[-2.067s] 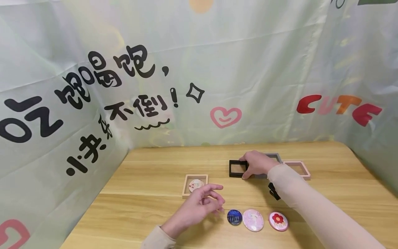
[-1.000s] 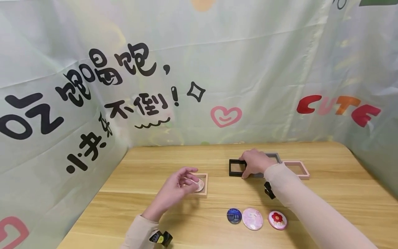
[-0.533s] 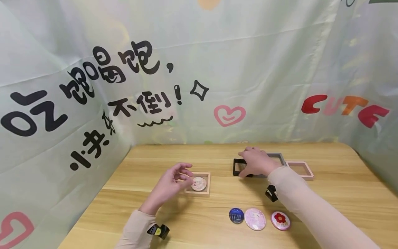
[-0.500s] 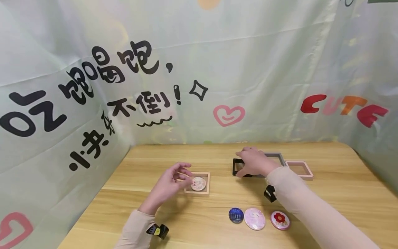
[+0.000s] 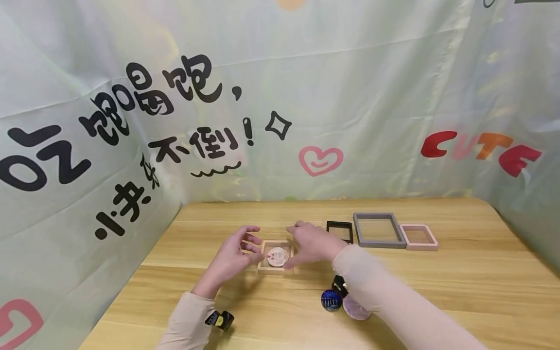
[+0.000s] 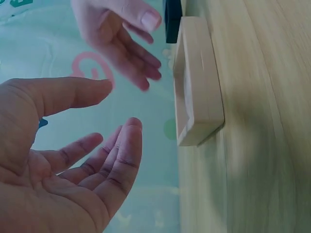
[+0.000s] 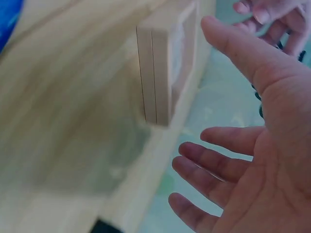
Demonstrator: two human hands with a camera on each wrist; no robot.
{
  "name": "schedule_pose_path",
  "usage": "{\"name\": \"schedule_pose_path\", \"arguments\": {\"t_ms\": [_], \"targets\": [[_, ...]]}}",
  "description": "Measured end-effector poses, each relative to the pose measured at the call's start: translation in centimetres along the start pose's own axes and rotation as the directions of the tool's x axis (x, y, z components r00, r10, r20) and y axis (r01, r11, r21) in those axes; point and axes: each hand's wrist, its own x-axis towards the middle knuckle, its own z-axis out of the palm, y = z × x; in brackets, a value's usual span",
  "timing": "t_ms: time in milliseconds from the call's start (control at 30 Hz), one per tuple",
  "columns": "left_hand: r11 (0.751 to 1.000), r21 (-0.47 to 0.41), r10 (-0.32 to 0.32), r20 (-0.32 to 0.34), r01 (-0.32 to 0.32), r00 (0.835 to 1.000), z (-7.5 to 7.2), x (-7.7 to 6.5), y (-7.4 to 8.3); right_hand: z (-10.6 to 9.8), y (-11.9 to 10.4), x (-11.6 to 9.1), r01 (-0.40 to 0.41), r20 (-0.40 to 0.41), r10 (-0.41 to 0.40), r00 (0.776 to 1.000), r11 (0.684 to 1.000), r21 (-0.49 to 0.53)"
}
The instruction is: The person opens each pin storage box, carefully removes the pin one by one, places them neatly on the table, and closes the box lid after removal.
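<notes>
A light wooden square frame (image 5: 275, 271) lies on the table with a round pale badge (image 5: 278, 256) behind its clear pane. At its left side is my left hand (image 5: 234, 257), fingers loosely bent and holding nothing. On the opposite side my right hand (image 5: 312, 243) hovers with thumb and fingers spread, the thumb overlapping the frame's right edge in the head view. Both wrist views show a gap between the hands and the frame (image 6: 206, 82), whose side has a thin seam (image 7: 153, 73) in the right wrist view.
To the right at the back stand a small black frame (image 5: 339, 223), a larger grey frame (image 5: 380, 244) and a pink frame (image 5: 422, 247). A blue badge (image 5: 331, 300) and a pink badge (image 5: 354, 310) lie in front, the latter partly under my right sleeve (image 5: 385, 287). Printed cloth hangs behind.
My right hand has left the black frame and moved left to the wooden frame. Earlier, my left hand went left to that frame. The red-flower badge is now hidden behind my right forearm.
</notes>
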Motion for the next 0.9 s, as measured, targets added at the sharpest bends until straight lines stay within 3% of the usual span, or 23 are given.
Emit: {"name": "schedule_pose_path", "arguments": {"t_ms": [367,900], "targets": [[0.995,0.090,-0.036,0.010,0.035,0.999,0.1,-0.1,-0.4,2.9,-2.9,2.2,-0.021,-0.029,0.018,0.999,0.994,-0.111],[0.980,0.188,-0.072,0.052,0.062,0.996,0.1,-0.1,-1.3,3.3,-3.1,2.5,-0.024,-0.058,0.017,0.998,0.993,-0.119]]}}
